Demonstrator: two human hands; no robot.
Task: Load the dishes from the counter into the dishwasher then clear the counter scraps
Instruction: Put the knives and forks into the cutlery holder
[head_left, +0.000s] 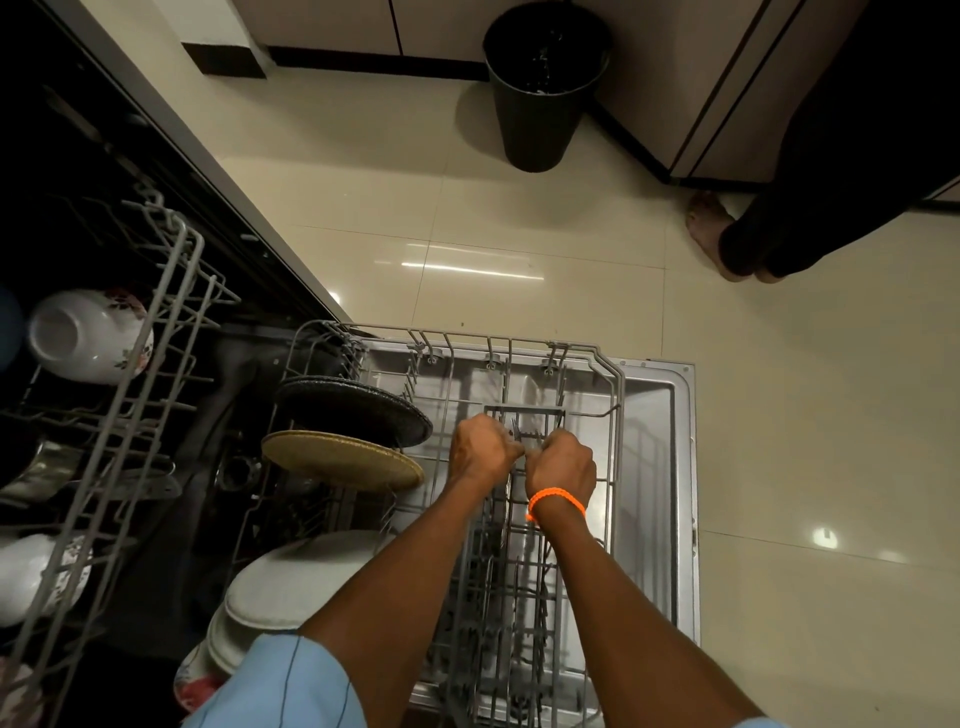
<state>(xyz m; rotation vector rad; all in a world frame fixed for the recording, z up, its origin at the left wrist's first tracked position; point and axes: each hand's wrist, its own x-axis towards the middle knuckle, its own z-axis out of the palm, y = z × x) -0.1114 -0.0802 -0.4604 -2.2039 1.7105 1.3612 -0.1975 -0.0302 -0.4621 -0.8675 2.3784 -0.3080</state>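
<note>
A fork (519, 434) stands in the cutlery basket (524, 415) of the pulled-out lower rack (613, 374). Both arms reach straight down. The left hand (480, 449) and right hand (562, 465) meet there, each grip curled on the fork. Plates (353, 410) stand just left. A black bin (545, 88) sits on the floor.

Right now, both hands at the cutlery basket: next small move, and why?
Probably lower the cutlery into the basket and let go. Both the left hand and the right hand are curled around what looks like a fork, right over the basket in the lower rack.
</note>
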